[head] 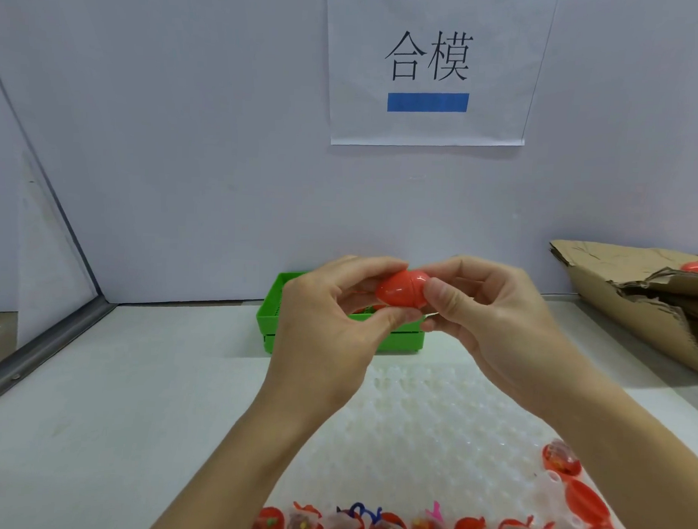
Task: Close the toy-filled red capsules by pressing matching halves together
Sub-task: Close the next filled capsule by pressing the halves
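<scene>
The red plastic capsule (402,288) is in the air above the green plastic basket (276,321), its two halves joined. The left hand (329,323) and the right hand (492,309) pinch one half each. The pressing step seems almost finished; next, I think, it should go into the basket.

White paper sign (427,69) taped on pale lilac wall (185,140), black characters "合模" above blue bar. Torn brown corrugated cardboard (631,302) lying at far right of pale grey surface (117,394), against wall. Grey metal frame rail (43,352) running diagonally along left edge of surface, meeting wall corner. Slanted pale side panel (32,233) standing behind rail at left.
</scene>
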`<state>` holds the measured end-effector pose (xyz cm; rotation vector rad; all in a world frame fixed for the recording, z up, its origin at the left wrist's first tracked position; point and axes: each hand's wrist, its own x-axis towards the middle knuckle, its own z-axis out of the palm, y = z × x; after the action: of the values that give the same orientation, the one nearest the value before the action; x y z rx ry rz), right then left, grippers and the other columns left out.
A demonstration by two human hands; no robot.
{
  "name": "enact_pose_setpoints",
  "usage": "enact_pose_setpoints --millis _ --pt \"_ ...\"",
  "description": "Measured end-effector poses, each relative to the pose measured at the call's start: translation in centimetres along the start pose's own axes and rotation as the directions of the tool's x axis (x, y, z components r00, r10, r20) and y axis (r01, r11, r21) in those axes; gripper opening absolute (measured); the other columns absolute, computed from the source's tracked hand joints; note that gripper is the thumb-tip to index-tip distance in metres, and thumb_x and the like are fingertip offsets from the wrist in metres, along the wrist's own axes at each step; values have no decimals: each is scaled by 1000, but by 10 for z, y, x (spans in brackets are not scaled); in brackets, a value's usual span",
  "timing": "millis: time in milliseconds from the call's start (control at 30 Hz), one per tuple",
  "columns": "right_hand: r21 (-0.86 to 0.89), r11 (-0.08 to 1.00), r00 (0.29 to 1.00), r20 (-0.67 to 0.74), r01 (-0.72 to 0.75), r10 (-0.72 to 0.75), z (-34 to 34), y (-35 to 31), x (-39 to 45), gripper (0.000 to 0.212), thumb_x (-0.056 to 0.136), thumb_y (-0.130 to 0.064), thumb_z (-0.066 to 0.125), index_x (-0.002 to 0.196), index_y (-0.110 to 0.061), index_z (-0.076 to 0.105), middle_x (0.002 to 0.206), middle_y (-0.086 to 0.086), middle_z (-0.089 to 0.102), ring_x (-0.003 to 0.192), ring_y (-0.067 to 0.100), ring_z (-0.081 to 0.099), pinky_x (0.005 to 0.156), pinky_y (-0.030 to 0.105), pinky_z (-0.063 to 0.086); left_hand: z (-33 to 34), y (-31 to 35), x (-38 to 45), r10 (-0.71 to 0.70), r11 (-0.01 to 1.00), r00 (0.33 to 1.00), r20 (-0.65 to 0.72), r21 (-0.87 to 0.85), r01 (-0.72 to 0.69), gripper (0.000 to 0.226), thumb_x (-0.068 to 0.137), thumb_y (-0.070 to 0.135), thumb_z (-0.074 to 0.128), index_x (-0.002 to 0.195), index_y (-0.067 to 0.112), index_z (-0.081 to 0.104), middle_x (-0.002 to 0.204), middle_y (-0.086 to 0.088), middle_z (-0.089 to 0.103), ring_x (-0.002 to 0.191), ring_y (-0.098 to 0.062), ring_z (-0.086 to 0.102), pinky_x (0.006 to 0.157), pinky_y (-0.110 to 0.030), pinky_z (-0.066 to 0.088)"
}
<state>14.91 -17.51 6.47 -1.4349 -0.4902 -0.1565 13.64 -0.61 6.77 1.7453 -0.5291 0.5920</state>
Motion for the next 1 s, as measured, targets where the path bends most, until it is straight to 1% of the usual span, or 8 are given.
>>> enact_pose_setpoints --millis 200,367,467,633,733,867,933,1000 --pt "-63 996 996 -61 67 -70 7 1 -2 13 74 -36 69 79 -28 78 85 1 77 74 10 69 66 23 55 0 1 0 12 1000 1000 -3 -13 -12 39 69 8 87 102 27 75 93 11 75 90 -8 72 82 -20 56" --pt "-2 999 994 -99 39 -39 14 2 -4 19 77 -43 71 79 -25 77 87 3 76 77 16 67 69 26 53 1 0 0 60 998 998 -2 -22 -60 39 72 6 85 105 24 75 96 12 73 91 -7 72 83 -18 56" --pt "50 998 992 -123 31 -25 17 2 -5 17 78 -38 68 75 -24 76 86 5 76 81 17 69 69 26 52 1 -1 1 93 996 996 -5 2 -93 40 73 7 83 110 21 75 97 12 73 93 -7 71 83 -17 55" --pt "119 993 981 -192 -2 25 26 2 -8 28 69 -45 69 71 -18 75 83 9 75 78 20 68 73 32 50 2 -1 -1 118 992 992 -35 53 -116 40 74 11 83 111 20 74 94 12 72 90 -6 70 82 -18 55" --pt "67 998 978 -205 -16 29 27 0 -9 24 70 -43 68 70 -20 74 80 6 75 76 17 69 70 32 51 2 0 -1 143 985 989 -37 103 -138 37 75 10 82 109 25 74 89 13 70 87 -5 68 78 -15 53" --pt "-46 999 988 -156 3 -10 22 -6 -8 16 76 -36 68 67 -25 74 71 1 71 69 19 66 76 39 55 3 -1 -1 141 984 989 -46 116 -135 36 76 2 80 107 19 76 85 11 69 84 -6 67 76 -15 53" --pt "-159 987 990 -136 27 -49 19 -6 -7 22 88 -22 70 66 -23 73 66 1 69 64 17 64 76 42 58 4 -1 -1 151 981 988 -37 132 -145 37 76 -4 78 107 17 77 84 10 68 82 -4 66 74 -12 50" --pt "-236 971 990 -120 40 -70 15 -7 -6 26 92 -9 68 68 -18 71 63 2 68 60 16 65 67 35 56 3 -1 -2 167 975 986 -10 147 -164 37 77 -9 75 106 13 76 85 10 68 81 0 65 72 -8 48"
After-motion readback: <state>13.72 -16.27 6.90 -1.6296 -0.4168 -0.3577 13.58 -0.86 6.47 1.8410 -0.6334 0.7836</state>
